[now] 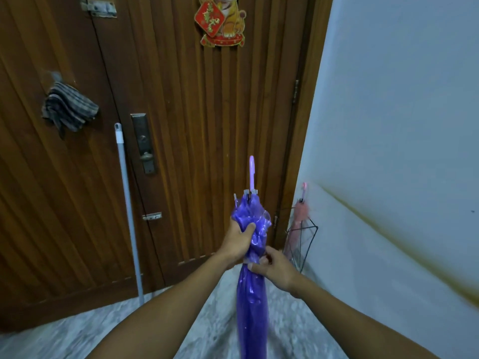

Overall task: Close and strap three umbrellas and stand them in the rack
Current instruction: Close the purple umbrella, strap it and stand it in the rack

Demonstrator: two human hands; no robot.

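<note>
Your left hand [239, 240] grips the bunched canopy of the purple umbrella [251, 294]; just below it your right hand [276, 269] pinches the strap area. Right of both, a pink umbrella [298, 218] already stands in the wire rack [309, 239]. A third isn't visible.

Speckled grey-white stone floor [207, 320] fills lower part of view, blurred, running up to wooden door. Grey pole [128, 216] stands with foot on floor near door base, left of centre, leaning up against door. Black wire rack [302, 244] sits in right corner where door frame meets pale wall; its foot hidden behind forearm, contact with floor not visible. Pink umbrella [299, 218] stands inside rack, closed, handle upward, tilted slightly toward wall.
</note>
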